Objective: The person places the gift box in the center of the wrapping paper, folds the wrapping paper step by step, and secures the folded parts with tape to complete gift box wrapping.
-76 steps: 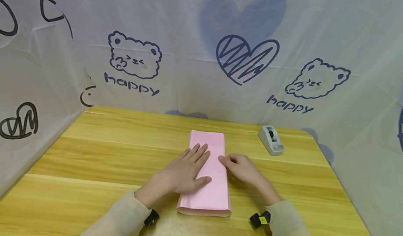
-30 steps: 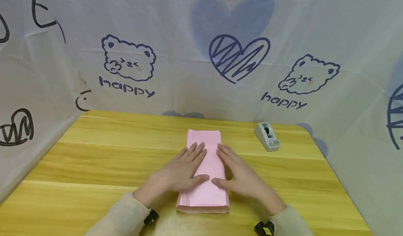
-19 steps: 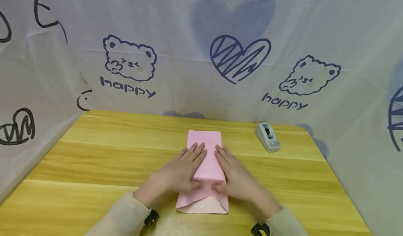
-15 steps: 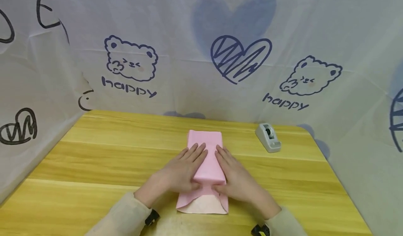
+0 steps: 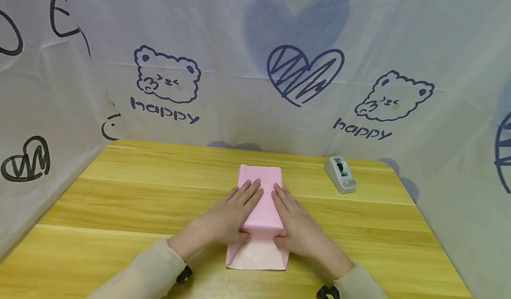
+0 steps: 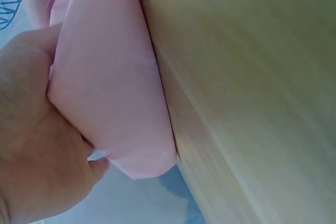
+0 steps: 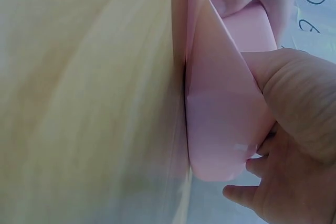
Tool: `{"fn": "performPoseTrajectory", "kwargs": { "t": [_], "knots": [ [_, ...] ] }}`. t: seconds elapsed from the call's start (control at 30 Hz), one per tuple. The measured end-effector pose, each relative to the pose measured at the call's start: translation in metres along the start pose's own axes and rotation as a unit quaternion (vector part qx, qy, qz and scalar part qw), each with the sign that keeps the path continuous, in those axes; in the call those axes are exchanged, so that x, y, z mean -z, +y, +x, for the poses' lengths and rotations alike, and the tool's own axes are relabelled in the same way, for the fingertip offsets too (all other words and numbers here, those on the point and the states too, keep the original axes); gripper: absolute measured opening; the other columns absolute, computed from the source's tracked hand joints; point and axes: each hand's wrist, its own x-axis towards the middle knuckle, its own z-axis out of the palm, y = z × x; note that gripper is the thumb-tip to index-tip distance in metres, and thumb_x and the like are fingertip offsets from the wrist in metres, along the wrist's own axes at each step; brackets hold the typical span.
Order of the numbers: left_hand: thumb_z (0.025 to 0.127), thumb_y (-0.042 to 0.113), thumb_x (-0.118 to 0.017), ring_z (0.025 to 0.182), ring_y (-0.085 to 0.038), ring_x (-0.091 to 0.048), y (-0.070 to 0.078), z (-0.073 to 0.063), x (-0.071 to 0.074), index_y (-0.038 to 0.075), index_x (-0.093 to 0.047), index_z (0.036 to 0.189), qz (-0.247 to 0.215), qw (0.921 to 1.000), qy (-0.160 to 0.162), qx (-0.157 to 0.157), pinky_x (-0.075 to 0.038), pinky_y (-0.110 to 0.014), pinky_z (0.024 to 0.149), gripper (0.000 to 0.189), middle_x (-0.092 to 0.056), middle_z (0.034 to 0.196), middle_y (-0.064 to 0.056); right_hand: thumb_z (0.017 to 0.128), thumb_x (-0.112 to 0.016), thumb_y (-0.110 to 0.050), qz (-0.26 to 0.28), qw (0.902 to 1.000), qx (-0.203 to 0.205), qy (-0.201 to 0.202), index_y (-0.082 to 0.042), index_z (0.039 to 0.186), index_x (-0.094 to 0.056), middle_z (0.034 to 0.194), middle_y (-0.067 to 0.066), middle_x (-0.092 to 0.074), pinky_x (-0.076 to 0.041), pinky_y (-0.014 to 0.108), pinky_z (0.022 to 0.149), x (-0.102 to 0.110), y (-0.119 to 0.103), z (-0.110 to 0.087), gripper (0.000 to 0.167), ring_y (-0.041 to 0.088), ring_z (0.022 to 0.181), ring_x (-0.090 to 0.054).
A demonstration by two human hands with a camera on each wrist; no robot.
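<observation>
A flat, folded pink paper sleeve point(image 5: 261, 212) lies lengthwise on the table, its near end spread apart so that the pale inside point(image 5: 257, 257) shows. My left hand point(image 5: 227, 217) rests on its left side, fingers extended and pressing the top. On the right side my right hand point(image 5: 299, 223) lies likewise, fingers straight along the edge. Both thumbs reach in at the opened end, pushing the upper layer back. In the left wrist view, the side of the paper point(image 6: 113, 77) bulges up from the wood. The right wrist view has the right thumb over the paper's edge point(image 7: 226, 103).
A grey-white tape dispenser point(image 5: 340, 175) stands at the back right of the wooden table point(image 5: 151, 197). Behind and beside the table hangs a white cloth point(image 5: 231, 99) with blue drawings of bears and hearts.
The right hand, earlier pinching the paper's right edge, has flattened onto it. The near end has gone from closed to spread, its upper layer pushed back by the thumbs.
</observation>
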Motion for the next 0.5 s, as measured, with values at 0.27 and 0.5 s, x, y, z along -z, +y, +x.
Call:
{"fn": "performPoseTrajectory", "kwargs": {
  "t": [0.27,0.5],
  "knots": [
    [0.092,0.043,-0.075,0.160,-0.036,-0.004,-0.0076,-0.0091,0.0007,0.000,-0.014,0.165,-0.014,0.9998,-0.002,0.014,-0.013,-0.054,0.128,0.105,-0.002,0.174,-0.016,0.079,-0.088,-0.016,0.015,0.9998,-0.010,-0.005,0.003,0.163,-0.021,0.174,0.016,-0.011,-0.023,0.053,0.127,-0.0004,-0.0021,-0.0012,0.109,0.038,0.159,-0.015],
    [0.090,0.040,-0.080,0.160,-0.035,-0.005,-0.0043,-0.0085,0.0015,0.001,-0.015,0.165,-0.012,0.9994,-0.003,0.031,-0.014,-0.057,0.127,0.107,-0.004,0.174,-0.016,0.081,-0.088,-0.021,0.016,0.9998,-0.004,-0.009,0.004,0.163,-0.021,0.173,0.018,-0.011,-0.023,0.054,0.126,0.0033,-0.0004,-0.0004,0.109,0.038,0.158,-0.015]
  ]
}}
